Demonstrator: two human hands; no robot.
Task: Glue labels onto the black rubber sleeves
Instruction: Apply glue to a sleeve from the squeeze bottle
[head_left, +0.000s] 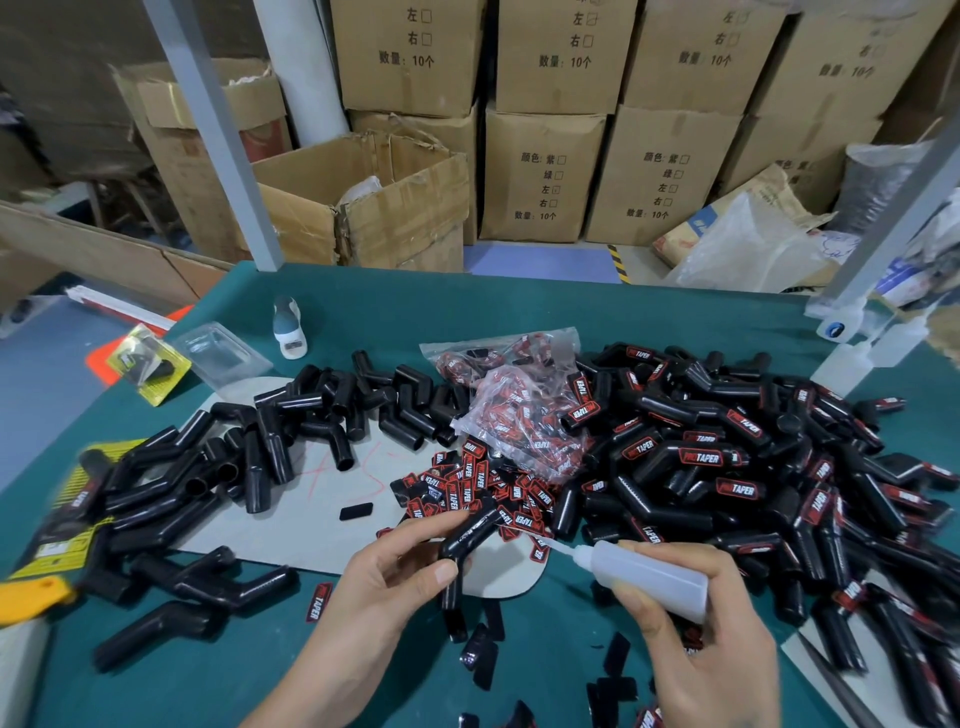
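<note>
Head view: green table (519, 306), stacked cardboard boxes (540, 176) behind; left hand (384, 577) grips sleeve (467, 535), right hand (696, 639) grips glue bottle (644, 574).

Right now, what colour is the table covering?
Dark teal green, plain with no pattern; the head view shows it.

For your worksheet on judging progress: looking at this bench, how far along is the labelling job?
Done: the big pile on the right already carries red labels. In hand: the left hand holds a bare sleeve while the right hand aims the glue bottle at it. Left: the unlabelled sleeves on the left, with loose labels waiting mid-table.
</note>
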